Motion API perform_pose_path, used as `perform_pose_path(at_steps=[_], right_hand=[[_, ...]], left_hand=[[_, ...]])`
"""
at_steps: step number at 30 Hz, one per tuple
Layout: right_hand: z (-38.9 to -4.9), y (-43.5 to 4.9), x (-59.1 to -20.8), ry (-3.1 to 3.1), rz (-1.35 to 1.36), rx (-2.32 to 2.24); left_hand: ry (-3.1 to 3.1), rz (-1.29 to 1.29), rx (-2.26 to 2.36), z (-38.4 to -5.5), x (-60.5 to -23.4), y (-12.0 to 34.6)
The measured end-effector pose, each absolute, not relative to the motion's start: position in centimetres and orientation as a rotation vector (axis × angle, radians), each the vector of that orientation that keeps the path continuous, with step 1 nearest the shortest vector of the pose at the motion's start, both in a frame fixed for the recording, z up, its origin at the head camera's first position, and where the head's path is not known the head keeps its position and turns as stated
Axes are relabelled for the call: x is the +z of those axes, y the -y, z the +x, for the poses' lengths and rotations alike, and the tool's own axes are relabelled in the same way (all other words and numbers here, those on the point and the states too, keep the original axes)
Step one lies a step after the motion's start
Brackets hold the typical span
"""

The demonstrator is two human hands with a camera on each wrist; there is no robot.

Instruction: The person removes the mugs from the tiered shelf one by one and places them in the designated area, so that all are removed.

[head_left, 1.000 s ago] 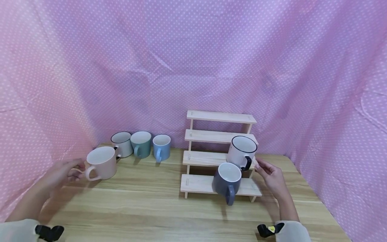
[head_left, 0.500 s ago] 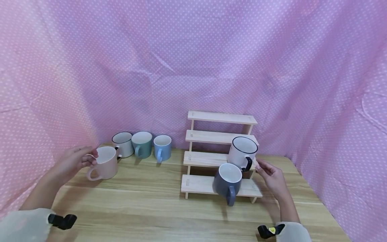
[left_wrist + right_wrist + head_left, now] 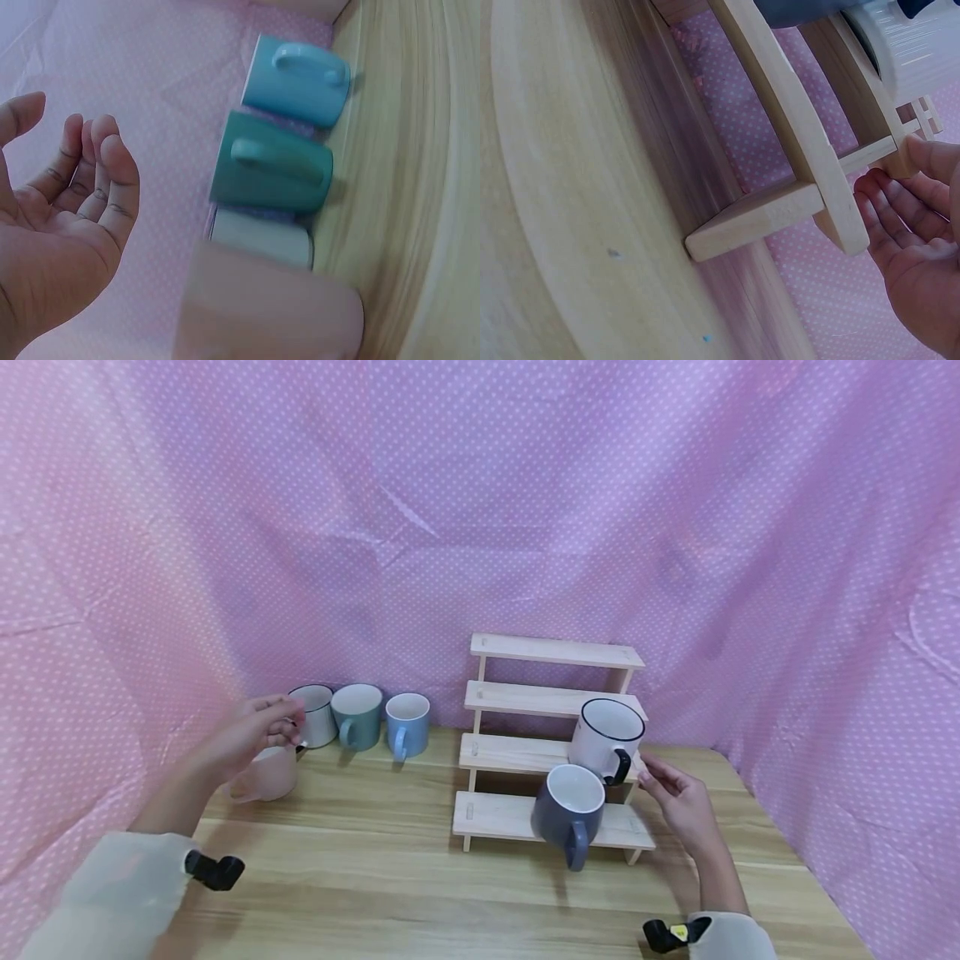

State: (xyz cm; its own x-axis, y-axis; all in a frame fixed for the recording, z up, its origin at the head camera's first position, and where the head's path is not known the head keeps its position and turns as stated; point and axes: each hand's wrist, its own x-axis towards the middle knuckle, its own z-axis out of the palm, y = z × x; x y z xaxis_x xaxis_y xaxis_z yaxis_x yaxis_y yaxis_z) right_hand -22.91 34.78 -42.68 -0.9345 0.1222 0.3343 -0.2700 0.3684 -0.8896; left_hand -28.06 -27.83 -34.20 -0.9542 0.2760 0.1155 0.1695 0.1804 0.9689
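Note:
My left hand [image 3: 251,735], fingers loosely bent and holding nothing, hovers above the pink mug [image 3: 273,774] and hides its rim. The left wrist view shows the palm with thumb and fingers apart. Behind the pink mug stand a white black-rimmed mug [image 3: 322,729], a green mug [image 3: 362,727] and a light blue mug [image 3: 409,731]. My right hand [image 3: 682,802] pinches the right end of the wooden stepped rack [image 3: 498,814], thumb above and fingers below a shelf board in the right wrist view. On that rack, a white mug with black handle [image 3: 596,747] sits above a dark grey mug [image 3: 557,814].
The rack's top two boards [image 3: 558,650] bear no mugs. A pink dotted cloth [image 3: 480,527] hangs behind and at both sides of the wooden table [image 3: 360,860].
My left hand has moved right and away from me, from beside the pink mug's handle to above the mug. The right hand stays at the rack's end, and the mugs have not moved.

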Motion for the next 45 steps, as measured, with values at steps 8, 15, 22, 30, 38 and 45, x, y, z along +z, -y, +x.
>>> perform_pose_path(at_steps=[8,15,22,30,38,45], right_hand=[[-23.1,-34.7,-42.8,2.284,0.132,1.602],[-23.2,-34.7,-42.8,2.310,0.113,1.601],[-23.1,-34.7,-42.6,2.287,0.111,1.614],[-23.0,-34.9,-42.8,2.271,0.147,1.621],[-22.9,-35.0,-42.9,2.299,0.128,1.579],[-22.9,-35.0,-42.9,2.303,0.128,1.580]], left_hand=[[-2.420,0.409,1.789,-29.1,-33.3,24.0],[-2.400,0.452,1.728,-30.5,-33.1,21.1],[-2.400,0.560,1.654,-31.7,-33.1,18.0],[-2.447,0.652,1.529,-32.2,-33.3,14.2],[-2.382,0.764,1.487,-32.0,-33.7,10.2],[-2.286,0.840,1.498,-31.8,-33.9,6.6]])
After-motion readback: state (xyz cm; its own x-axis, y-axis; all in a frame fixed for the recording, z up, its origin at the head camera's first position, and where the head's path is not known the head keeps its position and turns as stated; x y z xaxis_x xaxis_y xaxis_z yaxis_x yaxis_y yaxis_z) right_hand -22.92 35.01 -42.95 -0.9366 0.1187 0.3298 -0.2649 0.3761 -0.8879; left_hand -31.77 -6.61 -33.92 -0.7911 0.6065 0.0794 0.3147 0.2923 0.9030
